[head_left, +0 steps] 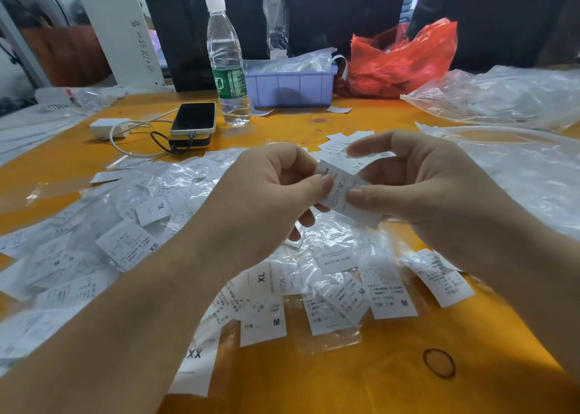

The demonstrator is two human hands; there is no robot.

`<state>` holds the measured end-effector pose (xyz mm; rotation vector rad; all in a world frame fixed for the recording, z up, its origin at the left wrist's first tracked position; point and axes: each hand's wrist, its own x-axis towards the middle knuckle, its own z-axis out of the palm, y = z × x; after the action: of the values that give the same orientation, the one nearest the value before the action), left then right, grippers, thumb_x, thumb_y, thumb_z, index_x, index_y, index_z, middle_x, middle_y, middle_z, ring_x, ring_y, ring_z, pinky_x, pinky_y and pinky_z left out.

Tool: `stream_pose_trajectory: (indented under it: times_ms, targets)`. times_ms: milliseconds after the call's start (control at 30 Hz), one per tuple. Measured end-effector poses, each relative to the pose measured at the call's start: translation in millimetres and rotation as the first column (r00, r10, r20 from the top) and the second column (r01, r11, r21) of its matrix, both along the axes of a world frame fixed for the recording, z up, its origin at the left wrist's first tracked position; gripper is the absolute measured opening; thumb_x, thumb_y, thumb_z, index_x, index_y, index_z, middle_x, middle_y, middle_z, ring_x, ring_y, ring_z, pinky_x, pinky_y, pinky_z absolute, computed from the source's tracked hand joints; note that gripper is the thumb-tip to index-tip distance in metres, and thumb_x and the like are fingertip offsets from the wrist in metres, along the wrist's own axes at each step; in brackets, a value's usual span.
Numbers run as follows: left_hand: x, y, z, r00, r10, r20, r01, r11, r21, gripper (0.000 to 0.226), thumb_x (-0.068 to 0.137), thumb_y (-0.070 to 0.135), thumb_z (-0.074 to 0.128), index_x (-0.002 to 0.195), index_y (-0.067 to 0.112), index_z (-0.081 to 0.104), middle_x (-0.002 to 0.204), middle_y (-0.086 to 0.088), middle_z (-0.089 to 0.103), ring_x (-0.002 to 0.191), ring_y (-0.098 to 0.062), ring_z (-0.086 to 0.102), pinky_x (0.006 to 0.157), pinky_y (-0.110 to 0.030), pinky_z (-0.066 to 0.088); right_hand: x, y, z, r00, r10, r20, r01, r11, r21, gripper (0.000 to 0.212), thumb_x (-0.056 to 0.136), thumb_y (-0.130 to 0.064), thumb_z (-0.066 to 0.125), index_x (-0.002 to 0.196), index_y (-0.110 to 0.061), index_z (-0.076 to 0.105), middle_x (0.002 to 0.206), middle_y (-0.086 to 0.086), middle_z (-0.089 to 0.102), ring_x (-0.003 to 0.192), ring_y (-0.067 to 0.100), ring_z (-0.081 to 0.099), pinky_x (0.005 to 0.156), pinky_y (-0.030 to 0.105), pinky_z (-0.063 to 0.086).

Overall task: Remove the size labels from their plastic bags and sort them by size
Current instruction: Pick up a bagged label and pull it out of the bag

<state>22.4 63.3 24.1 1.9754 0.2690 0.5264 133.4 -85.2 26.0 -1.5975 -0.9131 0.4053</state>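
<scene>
My left hand and my right hand meet above the middle of the orange table, and both pinch a small stack of white size labels. One held label shows an M at its edge. Below the hands lies a heap of clear plastic bags with labels, some marked XL, XS and M. More bagged labels spread to the left. A few loose labels lie just beyond my right hand.
A water bottle, a phone on a power bank and a white charger stand at the back left. A purple bin, a red plastic bag and large clear bags sit behind and right. A rubber band lies near the front.
</scene>
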Motion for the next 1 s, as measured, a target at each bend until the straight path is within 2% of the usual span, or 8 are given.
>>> stream_pose_trajectory:
  times_ms: [133,267,400,500,733,833,933,1000]
  targets:
    - [0,-2,0,0.999,-0.022,-0.023,0.023,1.0,0.014,0.011,0.092,0.021,0.063,0.086,0.015,0.07,0.071,0.002,0.071,0.057,-0.008,0.062,0.049,-0.023,0.052,0,1,-1,1.0,0.001,0.014,-0.001,1.0,0.006,0.037,0.077,-0.007,0.075,0.109,-0.02,0.062,0.08,0.007,0.073,0.079,0.029,0.071,0.082,0.053,0.053]
    - [0,1,2,0.995,0.065,0.079,-0.063,0.998,-0.021,0.014,0.095,0.022,0.06,0.084,0.019,0.068,0.073,0.003,0.071,0.058,-0.009,0.062,0.049,-0.023,0.052,2,0,-1,1.0,-0.021,0.01,0.021,1.0,0.019,0.035,0.077,-0.009,0.075,0.107,-0.02,0.062,0.082,0.003,0.075,0.078,0.022,0.073,0.082,0.047,0.056]
    - [-2,-4,1,0.99,0.057,0.127,-0.08,0.979,0.187,0.014,0.091,0.023,0.063,0.079,0.023,0.069,0.067,0.013,0.069,0.059,-0.006,0.06,0.05,-0.018,0.05,1,0,-2,1.0,-0.027,0.004,0.026,0.999,0.033,0.033,0.079,-0.009,0.075,0.107,-0.02,0.063,0.082,0.004,0.075,0.077,0.02,0.072,0.069,0.033,0.056]
    - [-2,-10,0,0.994,0.032,0.106,-0.059,0.964,0.261,0.012,0.09,0.023,0.066,0.08,0.027,0.071,0.068,0.014,0.067,0.062,-0.007,0.061,0.052,-0.019,0.05,-1,0,-2,1.0,-0.023,0.019,0.023,0.999,0.027,0.033,0.079,-0.01,0.074,0.107,-0.022,0.063,0.081,0.004,0.074,0.074,0.02,0.072,0.061,0.023,0.055]
    - [-4,-12,1,0.999,-0.007,0.045,-0.009,0.943,0.333,0.003,0.084,0.035,0.069,0.086,0.034,0.07,0.08,0.018,0.067,0.07,-0.005,0.062,0.056,-0.013,0.049,-1,1,-4,0.999,-0.051,-0.011,0.052,0.997,0.053,0.031,0.079,-0.011,0.075,0.107,-0.021,0.064,0.082,0.005,0.075,0.072,0.02,0.072,0.062,0.027,0.056]
    - [-4,-11,-1,0.999,-0.002,0.041,-0.012,0.941,0.339,0.01,0.079,0.035,0.074,0.088,0.035,0.069,0.08,0.019,0.066,0.067,-0.006,0.062,0.055,-0.015,0.051,-1,2,-6,0.996,-0.048,-0.075,0.052,0.997,0.064,0.036,0.071,-0.016,0.076,0.106,-0.021,0.065,0.083,0.006,0.075,0.072,0.02,0.072,0.065,0.031,0.056]
    - [-3,-8,0,0.999,0.005,0.042,-0.016,0.962,0.274,0.012,0.079,0.027,0.076,0.085,0.034,0.069,0.076,0.015,0.066,0.061,-0.005,0.059,0.054,-0.015,0.049,0,3,-5,0.987,-0.026,-0.157,0.037,0.997,0.069,0.043,0.062,-0.025,0.074,0.104,-0.019,0.066,0.084,0.008,0.075,0.074,0.02,0.072,0.066,0.031,0.056]
    - [-1,-4,1,1.0,-0.003,0.019,0.0,0.984,0.18,0.012,0.081,0.023,0.076,0.086,0.033,0.07,0.075,0.012,0.067,0.059,-0.003,0.057,0.051,-0.015,0.047,2,3,-5,0.98,0.004,-0.198,0.004,0.999,0.042,0.042,0.062,-0.024,0.073,0.103,-0.015,0.067,0.085,0.009,0.075,0.079,0.024,0.072,0.07,0.036,0.056]
